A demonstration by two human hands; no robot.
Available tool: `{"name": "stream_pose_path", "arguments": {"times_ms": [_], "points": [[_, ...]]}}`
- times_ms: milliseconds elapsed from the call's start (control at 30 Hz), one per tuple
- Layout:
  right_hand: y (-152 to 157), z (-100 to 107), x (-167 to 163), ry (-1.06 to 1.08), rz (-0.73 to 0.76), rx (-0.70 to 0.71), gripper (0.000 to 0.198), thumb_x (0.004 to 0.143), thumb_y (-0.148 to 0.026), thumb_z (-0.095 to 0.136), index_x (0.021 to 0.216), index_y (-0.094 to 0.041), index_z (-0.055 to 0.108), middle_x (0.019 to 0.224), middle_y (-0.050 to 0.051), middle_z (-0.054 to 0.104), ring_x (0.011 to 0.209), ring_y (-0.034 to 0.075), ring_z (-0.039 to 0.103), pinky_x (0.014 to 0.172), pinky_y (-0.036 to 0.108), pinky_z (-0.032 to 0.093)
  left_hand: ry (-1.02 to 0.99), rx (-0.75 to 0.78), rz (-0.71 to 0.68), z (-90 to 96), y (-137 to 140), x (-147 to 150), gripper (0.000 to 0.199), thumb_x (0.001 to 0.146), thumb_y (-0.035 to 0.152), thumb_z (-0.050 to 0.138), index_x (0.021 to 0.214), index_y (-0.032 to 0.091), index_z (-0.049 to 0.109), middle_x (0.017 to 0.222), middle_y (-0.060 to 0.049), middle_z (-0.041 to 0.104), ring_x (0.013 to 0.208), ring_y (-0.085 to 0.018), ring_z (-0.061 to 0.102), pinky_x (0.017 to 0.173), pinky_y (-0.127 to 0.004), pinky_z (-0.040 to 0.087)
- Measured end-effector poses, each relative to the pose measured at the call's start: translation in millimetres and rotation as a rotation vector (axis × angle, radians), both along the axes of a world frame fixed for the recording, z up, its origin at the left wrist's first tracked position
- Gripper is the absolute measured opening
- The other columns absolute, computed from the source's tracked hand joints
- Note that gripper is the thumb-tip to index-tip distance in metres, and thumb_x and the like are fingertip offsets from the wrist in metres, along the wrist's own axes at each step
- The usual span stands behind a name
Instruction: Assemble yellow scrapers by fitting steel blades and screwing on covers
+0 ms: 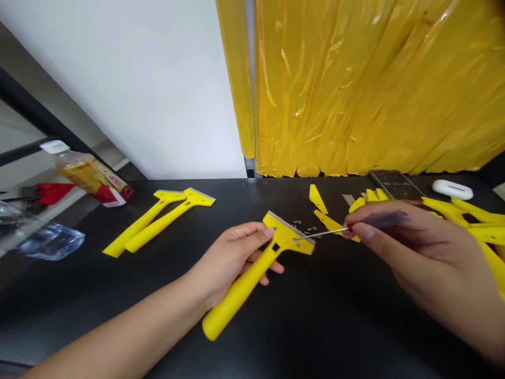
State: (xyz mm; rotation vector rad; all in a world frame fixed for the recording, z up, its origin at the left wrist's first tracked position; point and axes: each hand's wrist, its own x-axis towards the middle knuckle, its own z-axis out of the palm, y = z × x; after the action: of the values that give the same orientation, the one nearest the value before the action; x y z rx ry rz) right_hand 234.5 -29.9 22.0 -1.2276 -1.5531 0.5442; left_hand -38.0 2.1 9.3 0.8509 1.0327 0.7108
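Over a black table (335, 326), the person's right hand (426, 255) is bent in a pinch, while the left hand (239, 247) clamps thumb and fingers on a yellow scraper (252, 277). That scraper is held over the middle of the table, its handle slanting back toward the person. A thin screwdriver (321, 233), squeezed between right thumb and fingers, touches a small screw (294, 240) in the scraper, near loose metal bits (314, 228).

Two scrapers (158, 225) lie on the table (165, 310) left of the held scraper (240, 295), a bottle (94, 176) farther left. Behind the held scraper to the right lie loose plates (317, 199), a phone (396, 185) and a case (452, 189).
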Motion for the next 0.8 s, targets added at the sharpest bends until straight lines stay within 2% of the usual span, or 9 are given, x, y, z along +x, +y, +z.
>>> {"name": "stream_pose_path", "arguments": {"times_ms": [167, 467, 667, 800], "points": [[-8.8, 3.4, -2.3, -0.021, -0.004, 0.041, 0.009, 0.095, -0.043, 0.081, 0.102, -0.038, 0.083, 0.091, -0.004, 0.082, 0.080, 0.014, 0.076, 0.071, 0.020, 0.062, -0.059, -0.137, -0.145, 4.2, -11.0, 2.8, 0.019, 0.100, 0.033, 0.077, 0.108, 0.015, 0.075, 0.094, -0.009, 0.079, 0.067, -0.020, 0.081, 0.046, -0.021, 0.060], [-4.3, 1.1, -5.6, -0.014, 0.028, -0.021, 0.008, 0.094, -0.042, 0.082, 0.100, -0.037, 0.083, 0.091, -0.003, 0.083, 0.079, 0.015, 0.077, 0.068, 0.020, 0.063, -0.065, -0.188, -0.204, 7.8, -11.6, 2.4, 0.022, 0.100, 0.035, 0.077, 0.108, 0.015, 0.074, 0.098, -0.010, 0.078, 0.066, -0.019, 0.080, 0.047, -0.019, 0.059], [-7.8, 1.1, -3.9, -0.020, 0.034, -0.022, 0.009, 0.094, -0.041, 0.082, 0.103, -0.037, 0.083, 0.093, -0.003, 0.083, 0.080, 0.015, 0.078, 0.069, 0.019, 0.063, -0.074, -0.180, -0.203, 7.0, -10.6, 1.3, 0.022, 0.100, 0.036, 0.078, 0.107, 0.016, 0.073, 0.093, -0.009, 0.078, 0.066, -0.019, 0.080, 0.047, -0.019, 0.060], [-9.1, -0.2, -4.1, -0.001, 0.056, -0.019, 0.008, 0.094, -0.041, 0.082, 0.101, -0.039, 0.083, 0.093, -0.002, 0.083, 0.080, 0.017, 0.078, 0.069, 0.023, 0.066, -0.073, -0.183, -0.188, 6.5, -10.3, 1.6, 0.021, 0.099, 0.036, 0.079, 0.105, 0.016, 0.074, 0.089, -0.008, 0.077, 0.065, -0.019, 0.079, 0.047, -0.020, 0.060]]}}
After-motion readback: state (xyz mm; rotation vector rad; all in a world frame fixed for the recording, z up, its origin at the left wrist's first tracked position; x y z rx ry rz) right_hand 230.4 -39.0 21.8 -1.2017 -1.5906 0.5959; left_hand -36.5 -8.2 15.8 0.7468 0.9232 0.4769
